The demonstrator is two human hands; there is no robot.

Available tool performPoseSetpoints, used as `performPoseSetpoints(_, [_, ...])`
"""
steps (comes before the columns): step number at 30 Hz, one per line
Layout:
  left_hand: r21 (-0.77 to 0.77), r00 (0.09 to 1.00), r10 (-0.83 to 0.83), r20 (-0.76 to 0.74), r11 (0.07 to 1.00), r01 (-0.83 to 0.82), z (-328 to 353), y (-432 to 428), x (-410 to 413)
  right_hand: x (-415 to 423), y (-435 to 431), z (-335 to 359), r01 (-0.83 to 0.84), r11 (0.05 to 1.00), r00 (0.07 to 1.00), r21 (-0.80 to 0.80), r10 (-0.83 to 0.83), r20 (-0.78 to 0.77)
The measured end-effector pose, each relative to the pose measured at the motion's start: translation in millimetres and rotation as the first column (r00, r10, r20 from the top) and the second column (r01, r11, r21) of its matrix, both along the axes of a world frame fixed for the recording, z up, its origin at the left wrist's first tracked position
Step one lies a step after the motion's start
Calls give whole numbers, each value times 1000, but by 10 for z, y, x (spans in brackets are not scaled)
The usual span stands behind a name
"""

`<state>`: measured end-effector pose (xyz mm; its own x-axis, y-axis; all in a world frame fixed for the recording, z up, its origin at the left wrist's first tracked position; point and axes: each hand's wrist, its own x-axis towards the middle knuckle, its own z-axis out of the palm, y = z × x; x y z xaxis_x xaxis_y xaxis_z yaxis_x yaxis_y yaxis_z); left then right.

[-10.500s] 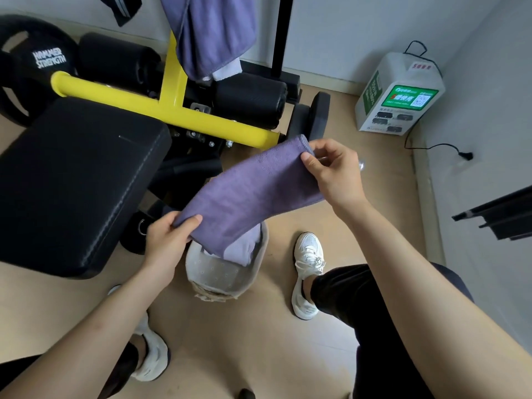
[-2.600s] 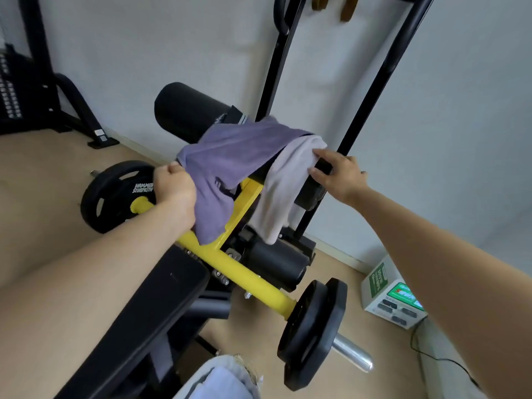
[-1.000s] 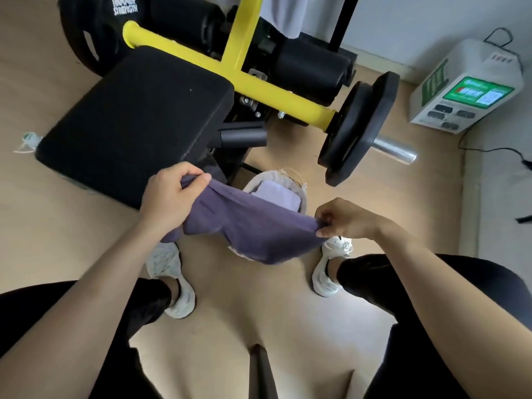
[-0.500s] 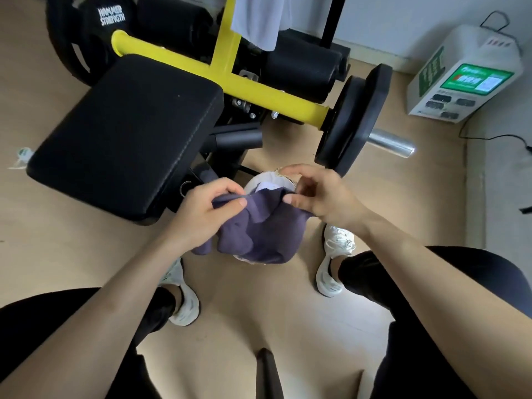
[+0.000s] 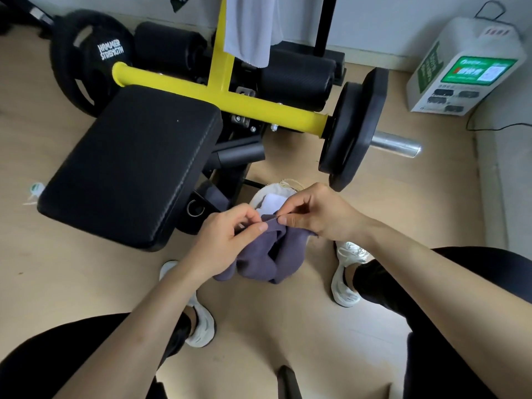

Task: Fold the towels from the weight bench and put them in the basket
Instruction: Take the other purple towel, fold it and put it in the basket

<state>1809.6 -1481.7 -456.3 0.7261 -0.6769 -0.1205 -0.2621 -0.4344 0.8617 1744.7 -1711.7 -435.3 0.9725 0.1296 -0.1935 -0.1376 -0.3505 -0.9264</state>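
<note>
Both hands meet in the middle of the view, right over the basket. The left hand point(image 5: 230, 237) pinches the top edge of the purple towel point(image 5: 267, 257) between thumb and forefinger, the other fingers curled. The right hand point(image 5: 319, 214) pinches the same edge just beside it, at three o'clock, and the two sets of fingertips almost touch. The towel hangs from that pinch in a bunched, doubled drape towards six o'clock, clear of the floor.

Directly behind the hands, at twelve o'clock, the pale basket point(image 5: 270, 188) sits on the floor with its rim showing, and a folded white towel point(image 5: 272, 203) lies inside. The purple towel covers the near side of the basket.

Up at twelve o'clock of the view, a light grey towel point(image 5: 250, 27) hangs over the upright of the yellow frame point(image 5: 218, 93). The weight bench pad point(image 5: 129, 162) sits at ten o'clock, bare and black. A weight plate point(image 5: 357, 125) stands on its bar at two o'clock, near the basket. A white and green box point(image 5: 466, 67) sits by the wall at the same hour, further out. A white shoe point(image 5: 345, 272) stands at four o'clock of the towel, another point(image 5: 198, 326) at seven.
</note>
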Motion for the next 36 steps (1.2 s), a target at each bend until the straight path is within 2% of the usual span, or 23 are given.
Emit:
performPoseSetpoints(4, [72, 998, -61, -28, 995, 63, -12, 29, 44, 57, -67, 6, 176, 983, 982, 48, -179, 61])
performPoseSetpoints(6, [72, 999, -35, -33, 997, 37, -25, 51, 80, 86, -156, 21, 289, 953, 951, 87, -296, 84])
performPoseSetpoints(12, [9, 994, 106, 13, 994, -106, 12, 93, 149, 146, -440, 69, 609, 792, 781, 44, -608, 143])
performPoseSetpoints(15, [-34, 978, 207, 10, 978, -207, -2, 129, 215, 170, -549, 27, 684, 729, 724, 1, -679, 123])
performPoseSetpoints(20, [165, 970, 228, 87, 957, -240, -71, 162, 253, 161, -603, 44, 749, 661, 660, -41, -739, 135])
performPoseSetpoints(23, [204, 969, 226, 95, 949, -241, -62, 155, 241, 172, -640, 61, 805, 593, 588, -17, -794, 152])
performPoseSetpoints(26, [208, 961, 252, 118, 940, -272, -25, 149, 263, 180, -670, 62, 843, 538, 533, 24, -840, 105])
performPoseSetpoints(29, [185, 942, 333, 38, 924, -334, 12, 118, 257, 172, -643, 73, 849, 526, 523, 47, -849, 75])
performPoseSetpoints(32, [14, 882, 410, -233, 908, -418, 101, 60, 236, 156, -599, 72, 827, 552, 550, 109, -834, 56])
performPoseSetpoints(36, [-180, 864, 329, -381, 890, -419, 217, 19, 233, 135, -488, 76, 675, 708, 708, 207, -701, 89])
